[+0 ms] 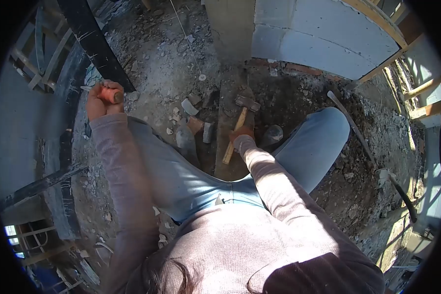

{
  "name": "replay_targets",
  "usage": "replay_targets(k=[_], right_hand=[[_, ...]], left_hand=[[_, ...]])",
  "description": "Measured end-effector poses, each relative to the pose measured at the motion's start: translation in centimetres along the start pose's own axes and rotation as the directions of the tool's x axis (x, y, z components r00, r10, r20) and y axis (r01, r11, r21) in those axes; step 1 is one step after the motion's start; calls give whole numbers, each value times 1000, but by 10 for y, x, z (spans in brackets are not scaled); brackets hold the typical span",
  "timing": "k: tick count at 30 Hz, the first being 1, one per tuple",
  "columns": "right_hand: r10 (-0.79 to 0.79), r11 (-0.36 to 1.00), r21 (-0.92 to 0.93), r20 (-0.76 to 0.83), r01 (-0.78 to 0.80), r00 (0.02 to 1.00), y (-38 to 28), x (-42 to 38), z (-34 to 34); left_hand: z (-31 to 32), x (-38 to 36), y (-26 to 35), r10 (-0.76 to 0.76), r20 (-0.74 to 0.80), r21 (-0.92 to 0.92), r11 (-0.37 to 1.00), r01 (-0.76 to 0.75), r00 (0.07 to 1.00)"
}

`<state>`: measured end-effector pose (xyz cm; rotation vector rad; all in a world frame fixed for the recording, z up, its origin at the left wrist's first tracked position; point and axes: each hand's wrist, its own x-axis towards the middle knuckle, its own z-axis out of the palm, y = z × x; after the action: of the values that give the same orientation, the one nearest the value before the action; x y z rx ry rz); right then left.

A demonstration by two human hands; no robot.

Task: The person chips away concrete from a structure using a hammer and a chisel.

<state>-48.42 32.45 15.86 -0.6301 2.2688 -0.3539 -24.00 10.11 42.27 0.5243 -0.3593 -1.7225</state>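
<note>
My right hand [242, 132] is closed round the wooden handle of a sledgehammer [248, 103], low between my knees. Its blocky metal head points away from me, over a strip of bare concrete [224, 93]. Off to the left, my left hand [99, 101] is raised and closed on an orange-handled tool [113, 96]. A pale tip shows on the far side of that fist, but the tool's working end is mostly hidden. Broken brick pieces [196, 125] and grey stone chunks lie between my legs, left of the hammer.
A pale block wall [318, 39] and a concrete pillar [229, 29] stand ahead. A string [186, 36] runs down to a small white disc [202, 77]. A dark beam [95, 41] slants at the left. A long bar [353, 125] lies on rubble to the right.
</note>
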Motion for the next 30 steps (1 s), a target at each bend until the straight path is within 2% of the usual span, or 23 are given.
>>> replay_targets(k=[2,4,5,6,7,9,10,11,12,13,14,16,17,18,19,20,23,27,30], right_hand=[[27,998,56,-32,-25,999,8,13,12],[130,939,324,-22,-116,991,13,31,22],[134,939,323,-22,-120,991,10,27,18],[158,781,602,66,-166,985,4,12,12],[152,540,818,137,-198,979,-3,1,2],[102,446,863,215,-237,971,-1,-1,-2],[116,354,898,236,-262,965,4,8,10],[102,380,898,199,-223,975,5,4,12],[54,546,814,199,-196,978,14,33,31],[116,489,848,169,-204,979,0,21,16],[210,426,903,-40,-55,977,33,34,-97],[372,331,911,-365,245,853,96,35,-246],[407,332,874,-473,355,782,116,18,-298],[405,360,826,-557,434,725,124,4,-341],[379,401,774,-627,490,681,124,-9,-377],[343,442,720,-686,534,641,75,-90,-415],[262,511,588,-801,626,538,78,-106,-476],[216,542,506,-856,672,470,79,-153,-505],[211,530,495,-863,688,459,84,-188,-505]], left_hand=[[24,-8,10,1,1,37,999,-1,1000],[44,-9,22,-74,66,51,996,71,995],[55,-10,23,-78,64,50,996,75,995],[64,-12,23,-123,95,22,992,122,988],[71,-10,18,-169,140,-14,985,173,976],[75,-13,4,-290,208,-8,955,298,934],[72,-13,-4,-450,246,30,889,457,859],[64,-13,-24,-422,236,51,905,422,875],[55,-16,-41,-494,447,223,869,441,746],[14,12,-61,-510,438,280,860,427,740],[89,28,-144,-554,604,262,817,513,573],[182,40,-262,-606,756,345,691,635,248],[211,39,-298,-594,790,370,659,654,152],[230,34,-316,-572,813,368,651,663,111],[238,34,-325,-549,830,349,655,670,104],[244,34,-334,-528,842,326,661,676,110],[259,29,-359,-524,844,312,652,691,113],[246,10,-398,-629,769,379,590,713,112],[224,-15,-430,-742,661,463,520,717,111]])
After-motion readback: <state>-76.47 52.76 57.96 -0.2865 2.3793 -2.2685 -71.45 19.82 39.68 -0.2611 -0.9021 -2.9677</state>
